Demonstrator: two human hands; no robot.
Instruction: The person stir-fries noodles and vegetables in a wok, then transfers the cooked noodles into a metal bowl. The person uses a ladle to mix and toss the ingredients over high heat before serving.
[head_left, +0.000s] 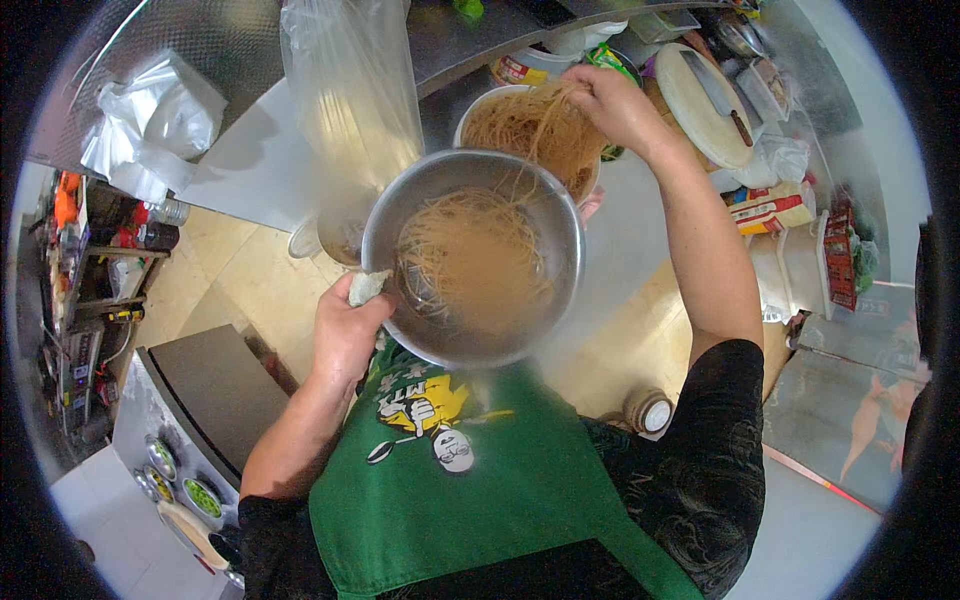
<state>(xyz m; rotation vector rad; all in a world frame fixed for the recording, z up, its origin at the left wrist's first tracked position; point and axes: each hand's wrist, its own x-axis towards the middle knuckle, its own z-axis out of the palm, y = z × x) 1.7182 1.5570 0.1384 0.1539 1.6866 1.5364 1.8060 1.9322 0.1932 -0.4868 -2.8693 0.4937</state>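
Note:
My left hand (349, 322) grips the rim of a round steel bowl (480, 352) with a folded pale cloth (367, 288) between fingers and metal. Brown noodles (472, 247) lie in the bowl, blurred by a hazy patch. Behind it stands a white bucket (471, 120) holding more brown noodles (502, 124), its near side hidden by the bowl. Over that bucket, my right hand (600, 101) pinches a bunch of noodle strands (559, 112). Several strands trail from there down into the bowl.
At the right, a cleaver (709, 82) lies on a round cutting board (686, 112). A clear plastic bag (352, 82) hangs ahead on the left. Farther left are a crumpled plastic bag (161, 112) and a crowded shelf (112, 277). A brown jar (649, 411) is low on the right.

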